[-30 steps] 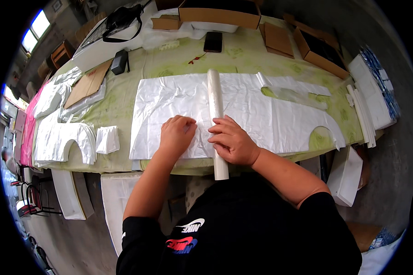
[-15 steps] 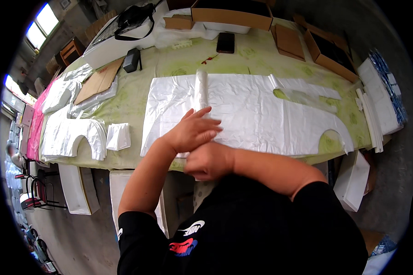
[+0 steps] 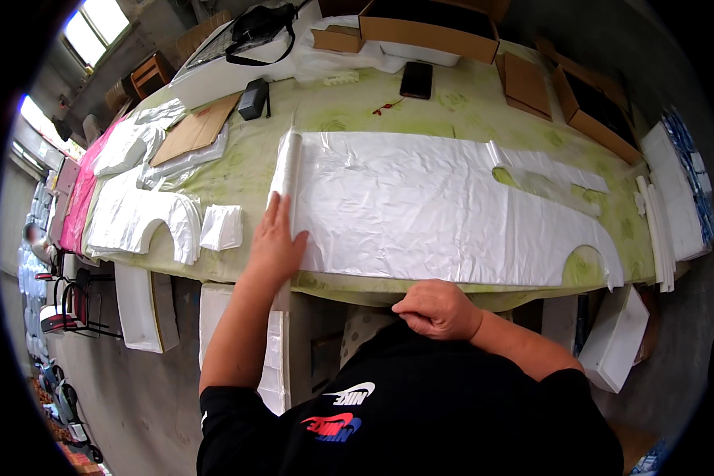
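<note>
Leftward over the white plastic sheet point(image 3: 420, 214), the white roll point(image 3: 289, 163) has travelled from the sheet's middle to its left end since the first frame. The hands, crossed half a second ago, have parted, the right having come back to the near side of the sheet.

The left hand point(image 3: 274, 242) lies at the sheet's left end with its fingers on the roll; its grip is wide, fingers stretched out flat rather than wrapped around. The right hand point(image 3: 439, 309) is just off the sheet's near edge, its grip narrow with the fingers curled in; I cannot tell whether anything is inside.

The sheet lies spread and creased on the bench point(image 3: 349, 107). Left of the sheet are a small folded stack point(image 3: 221, 228) and, farther left, a pile of cut plastic point(image 3: 135, 216). Beyond the sheet's far edge lies a phone point(image 3: 416, 81); right of the sheet are some white tubes point(image 3: 653, 234).
</note>
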`<state>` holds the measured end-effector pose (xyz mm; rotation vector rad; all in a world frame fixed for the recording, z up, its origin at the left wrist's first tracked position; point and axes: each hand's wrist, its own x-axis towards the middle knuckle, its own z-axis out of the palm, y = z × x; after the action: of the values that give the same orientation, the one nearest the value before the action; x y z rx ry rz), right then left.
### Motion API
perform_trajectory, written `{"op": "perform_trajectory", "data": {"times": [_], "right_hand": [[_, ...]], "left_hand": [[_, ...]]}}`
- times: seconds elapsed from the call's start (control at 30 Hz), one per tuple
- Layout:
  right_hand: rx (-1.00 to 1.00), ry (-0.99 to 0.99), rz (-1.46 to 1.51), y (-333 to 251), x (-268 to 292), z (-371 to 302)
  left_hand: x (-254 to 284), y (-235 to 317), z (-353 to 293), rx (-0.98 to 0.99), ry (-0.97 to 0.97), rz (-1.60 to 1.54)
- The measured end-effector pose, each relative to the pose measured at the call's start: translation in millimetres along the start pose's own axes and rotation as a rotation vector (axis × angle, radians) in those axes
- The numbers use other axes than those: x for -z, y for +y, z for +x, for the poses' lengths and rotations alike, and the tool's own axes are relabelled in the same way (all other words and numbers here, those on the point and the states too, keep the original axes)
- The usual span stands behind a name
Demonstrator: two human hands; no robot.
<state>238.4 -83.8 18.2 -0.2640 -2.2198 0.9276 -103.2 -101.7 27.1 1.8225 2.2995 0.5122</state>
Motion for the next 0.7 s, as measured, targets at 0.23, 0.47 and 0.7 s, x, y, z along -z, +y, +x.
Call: {"op": "perform_trajectory", "data": {"times": [0.23,0.47,0.7], "right_hand": [[-0.028,0.033,0.051,5.3,-1.2,-11.7],[-0.034,0.078,0.031,7.6,4.0,-20.7],[-0.057,0.072,0.066,10.2,5.3,-23.2]], "left_hand": [[3.5,12.6,-1.3,0.077,-0.018,0.164],[3.3,63.2,7.6,-0.144,0.226,-0.201],[-46.7,92.3,5.4,-0.137,-0.109,-0.369]]}}
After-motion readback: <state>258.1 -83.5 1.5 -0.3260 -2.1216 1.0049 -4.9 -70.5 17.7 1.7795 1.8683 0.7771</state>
